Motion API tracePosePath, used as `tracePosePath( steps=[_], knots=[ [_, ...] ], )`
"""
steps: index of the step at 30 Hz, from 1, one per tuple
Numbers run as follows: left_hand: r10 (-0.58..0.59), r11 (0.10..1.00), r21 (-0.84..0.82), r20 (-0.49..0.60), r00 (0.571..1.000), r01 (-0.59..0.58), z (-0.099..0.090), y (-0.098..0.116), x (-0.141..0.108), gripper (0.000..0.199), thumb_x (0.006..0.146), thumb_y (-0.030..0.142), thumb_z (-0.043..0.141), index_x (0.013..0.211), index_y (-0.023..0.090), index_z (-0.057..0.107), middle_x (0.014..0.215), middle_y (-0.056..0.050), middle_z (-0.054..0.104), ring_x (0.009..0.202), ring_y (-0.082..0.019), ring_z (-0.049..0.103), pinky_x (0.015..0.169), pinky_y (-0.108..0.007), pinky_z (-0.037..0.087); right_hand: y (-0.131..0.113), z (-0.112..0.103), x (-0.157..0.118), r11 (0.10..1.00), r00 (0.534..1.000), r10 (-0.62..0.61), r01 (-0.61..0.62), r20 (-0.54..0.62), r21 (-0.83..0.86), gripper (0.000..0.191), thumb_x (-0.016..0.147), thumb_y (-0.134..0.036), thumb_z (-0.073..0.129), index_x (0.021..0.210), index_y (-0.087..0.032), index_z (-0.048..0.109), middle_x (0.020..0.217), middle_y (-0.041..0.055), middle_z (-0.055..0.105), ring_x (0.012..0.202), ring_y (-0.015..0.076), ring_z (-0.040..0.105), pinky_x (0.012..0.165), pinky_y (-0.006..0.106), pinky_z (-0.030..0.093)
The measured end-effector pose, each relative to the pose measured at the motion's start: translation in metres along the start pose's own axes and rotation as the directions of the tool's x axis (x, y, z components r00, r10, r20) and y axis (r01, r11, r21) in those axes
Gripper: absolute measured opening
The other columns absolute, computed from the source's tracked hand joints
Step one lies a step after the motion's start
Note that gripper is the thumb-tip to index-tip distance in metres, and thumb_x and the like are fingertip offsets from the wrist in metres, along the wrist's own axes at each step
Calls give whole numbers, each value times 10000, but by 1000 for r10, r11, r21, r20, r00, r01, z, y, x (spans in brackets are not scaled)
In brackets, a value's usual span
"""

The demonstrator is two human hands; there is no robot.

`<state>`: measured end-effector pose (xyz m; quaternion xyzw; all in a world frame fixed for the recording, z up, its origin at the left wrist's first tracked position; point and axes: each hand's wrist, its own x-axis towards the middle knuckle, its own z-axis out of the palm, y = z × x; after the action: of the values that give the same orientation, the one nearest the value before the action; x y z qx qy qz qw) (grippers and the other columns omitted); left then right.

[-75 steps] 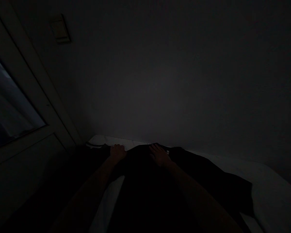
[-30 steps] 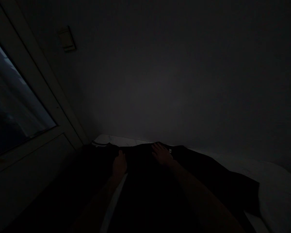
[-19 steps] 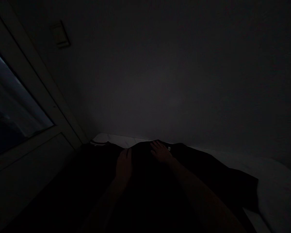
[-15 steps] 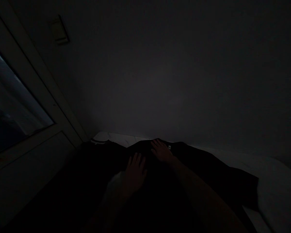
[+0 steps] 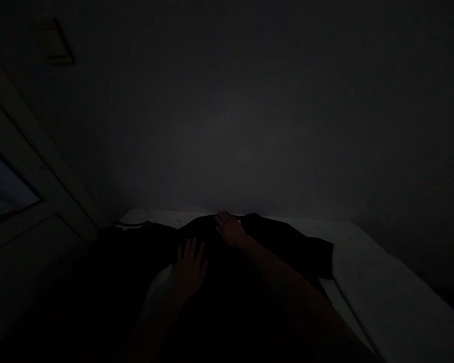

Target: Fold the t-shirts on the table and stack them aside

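The picture is very dark. A black T-shirt [image 5: 280, 237] lies spread out in front of me, with one sleeve reaching to the right and a small pale label at its neck. My left hand [image 5: 191, 267] rests on its left part, fingers spread. Near the collar, my right hand [image 5: 230, 229] lies flat on the cloth, partly covering the label. To the left lies a second dark shirt [image 5: 109, 267] with a pale stripe at its neckline. Folds and lower edges are lost in the dark.
Both shirts lie on a pale, marble-patterned surface [image 5: 382, 282] with a dark seam at the right. Behind it rises a plain grey wall [image 5: 242, 126], carrying a switch plate [image 5: 55, 43] at upper left. A door with a glass pane [image 5: 53, 186] stands at the left.
My view has turned to the right, so the wall, door and shirts sit further left. Both hands stay on the black T-shirt, and its right sleeve looks flatter.
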<state>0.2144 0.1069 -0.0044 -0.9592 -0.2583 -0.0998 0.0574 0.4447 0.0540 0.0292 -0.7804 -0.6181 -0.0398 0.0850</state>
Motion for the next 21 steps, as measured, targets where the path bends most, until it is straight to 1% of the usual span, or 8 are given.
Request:
tracePosePath(
  steps=[3,5,9,11,13,16,19,21],
  knots=[
    [131,990,-53,-48,990,-133,2,14,-12,569,1028,400,385,1559,195,373,1639,-173,304,1519,-372,252,1177,-637,262,-14,-3,-57,1000,1000,23,-23,-19,16,574,1040,-395,329,1539,-123,406,1616,138,362,1506,285,300,1216,469,252],
    [160,984,-78,-27,987,-162,5,19,-23,572,1030,424,376,1558,206,374,1635,-169,317,1515,-371,266,1171,-654,258,-13,0,-107,994,994,109,-108,-2,18,589,1036,-424,333,1540,-128,407,1607,148,374,1499,299,315,1198,497,284],
    [131,989,-81,64,989,-126,2,17,-47,564,1029,427,370,1541,194,406,1609,-181,367,1505,-370,292,1171,-675,230,16,10,-219,935,936,352,-351,11,-46,619,1025,-470,328,1525,-120,433,1589,168,397,1495,327,319,1177,544,301],
    [121,991,-75,86,989,-115,-3,12,-62,563,1030,425,359,1540,191,407,1609,-175,366,1508,-364,287,1176,-675,216,34,16,-269,906,910,415,-415,-25,-79,632,1014,-498,337,1501,-117,472,1570,177,429,1485,336,339,1174,549,305],
    [109,992,-71,107,988,-102,-9,6,-83,569,1030,437,347,1539,191,408,1613,-166,359,1506,-360,294,1177,-670,220,48,22,-308,899,904,419,-426,-82,-98,640,1005,-522,337,1483,-127,498,1551,174,461,1476,334,357,1169,541,316],
    [85,995,-58,89,992,-80,-10,-3,-129,581,1024,457,343,1536,192,416,1615,-153,358,1502,-347,309,1185,-640,234,56,28,-339,903,905,398,-415,-151,-113,636,1008,-515,301,1488,-144,493,1554,155,463,1467,316,379,1146,528,358],
    [35,999,-40,-18,999,-35,-3,-11,-192,591,1016,451,353,1561,223,368,1624,-127,349,1496,-331,328,1185,-607,262,55,30,-344,906,908,380,-404,-177,-129,626,1005,-482,276,1472,-138,511,1556,157,459,1465,322,380,1134,549,368],
    [-15,999,-40,-86,996,12,4,-15,-236,619,1008,427,372,1594,252,278,1632,-106,341,1477,-315,371,1164,-562,325,55,33,-345,914,917,357,-382,-179,-134,611,996,-461,268,1444,-153,547,1551,154,468,1464,332,379,1125,563,374]
  ],
)
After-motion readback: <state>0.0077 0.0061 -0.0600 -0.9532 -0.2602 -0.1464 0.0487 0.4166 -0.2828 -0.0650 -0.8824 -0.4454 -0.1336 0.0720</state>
